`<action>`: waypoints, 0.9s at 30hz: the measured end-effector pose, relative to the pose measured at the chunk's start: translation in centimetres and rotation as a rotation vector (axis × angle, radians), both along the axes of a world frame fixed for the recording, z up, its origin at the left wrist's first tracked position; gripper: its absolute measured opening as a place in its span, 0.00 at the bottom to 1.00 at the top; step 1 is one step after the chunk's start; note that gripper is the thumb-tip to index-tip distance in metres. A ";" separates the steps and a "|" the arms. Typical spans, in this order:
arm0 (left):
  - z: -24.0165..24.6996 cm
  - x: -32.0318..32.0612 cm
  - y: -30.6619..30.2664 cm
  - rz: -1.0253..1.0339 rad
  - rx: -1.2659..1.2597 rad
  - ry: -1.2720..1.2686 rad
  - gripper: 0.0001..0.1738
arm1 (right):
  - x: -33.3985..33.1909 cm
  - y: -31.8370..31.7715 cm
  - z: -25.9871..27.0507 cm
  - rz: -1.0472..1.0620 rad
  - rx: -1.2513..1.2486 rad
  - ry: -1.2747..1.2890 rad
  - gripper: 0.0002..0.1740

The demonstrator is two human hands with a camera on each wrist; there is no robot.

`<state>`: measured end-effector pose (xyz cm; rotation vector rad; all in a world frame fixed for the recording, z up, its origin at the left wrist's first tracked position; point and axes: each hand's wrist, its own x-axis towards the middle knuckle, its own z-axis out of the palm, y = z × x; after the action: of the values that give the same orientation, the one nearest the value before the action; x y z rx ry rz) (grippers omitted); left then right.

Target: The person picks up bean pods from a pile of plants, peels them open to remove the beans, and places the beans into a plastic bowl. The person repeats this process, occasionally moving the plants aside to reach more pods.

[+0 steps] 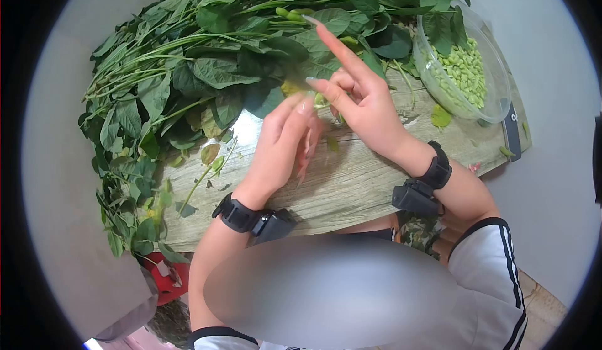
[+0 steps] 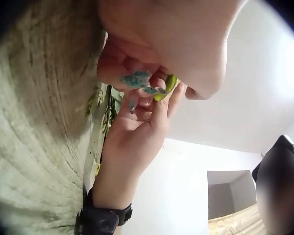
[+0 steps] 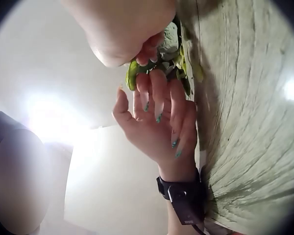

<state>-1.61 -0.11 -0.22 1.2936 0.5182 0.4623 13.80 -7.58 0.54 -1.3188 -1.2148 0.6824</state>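
Near the middle of the head view, my left hand [image 1: 285, 137] pinches a green pod [image 1: 320, 100] between its thumb and fingers. My right hand [image 1: 370, 108] meets it from the right, index finger stretched out, thumb raised, other fingers curled at the pod's far end. In the left wrist view the pod [image 2: 171, 82] lies between both hands. From the right wrist, the pod [image 3: 132, 75] shows above the left hand [image 3: 159, 132], whose fingers are bent; the hands partly hide it.
Leafy stalks [image 1: 219, 68] are heaped along the back and left of the wooden table [image 1: 338, 190]. A clear bowl [image 1: 501, 93] with shelled green beans [image 1: 464, 74] stands at right, beside a dark strip-like object [image 1: 512, 133]. Loose leaves and a stem lie at left.
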 end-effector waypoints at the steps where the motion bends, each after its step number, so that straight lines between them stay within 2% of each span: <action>1: 0.6 0.0 0.3 -0.032 -0.001 0.040 0.15 | 0.0 0.0 0.0 -0.004 0.003 0.003 0.37; 3: 1.0 -0.1 0.6 -0.067 0.002 0.085 0.16 | -0.3 -0.1 -0.1 -0.039 0.092 -0.195 0.39; 5: 0.8 0.0 0.5 -0.158 0.086 0.091 0.17 | -0.1 -0.4 0.2 -0.038 0.063 -0.190 0.39; 7: 0.4 0.0 0.4 -0.216 0.038 0.112 0.16 | 0.1 -0.3 0.2 -0.032 0.035 -0.190 0.39; 8: 0.3 -0.1 0.4 -0.270 -0.012 0.133 0.15 | 0.2 -0.1 -0.1 -0.056 0.090 -0.307 0.38; 9: 0.3 0.0 0.0 -0.271 -0.011 0.133 0.15 | 0.3 0.0 -0.3 -0.081 0.143 -0.427 0.37; 10: 0.3 0.1 -0.4 -0.250 -0.081 0.122 0.14 | 0.4 0.0 -0.4 -0.082 0.142 -0.427 0.37; 12: 0.5 0.3 -0.6 -0.227 -0.152 0.118 0.13 | 0.5 0.0 -0.4 -0.057 0.181 -0.679 0.35; 16: 0.3 0.4 -0.2 -0.237 -0.151 0.098 0.15 | 0.5 0.1 -0.5 -0.070 0.277 -0.746 0.34; 19: 0.6 0.5 0.0 -0.268 -0.112 0.121 0.12 | 0.6 0.1 -0.2 -0.115 0.277 -0.763 0.38; 21: 0.6 0.2 -0.1 -0.286 -0.176 0.119 0.13 | 0.5 -0.1 -0.1 -0.046 0.203 -0.668 0.33; 25: 0.6 0.1 -0.4 -0.257 -0.154 0.152 0.12 | 0.3 -0.2 -0.3 -0.027 0.143 -0.610 0.34; 27: 0.4 0.0 -0.3 -0.250 -0.164 0.126 0.14 | 0.5 0.4 -0.6 0.026 0.368 -0.573 0.38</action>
<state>-1.59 -0.45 0.13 1.2144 0.4807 0.1280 14.25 -7.23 -0.05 -1.2172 -1.7213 0.0733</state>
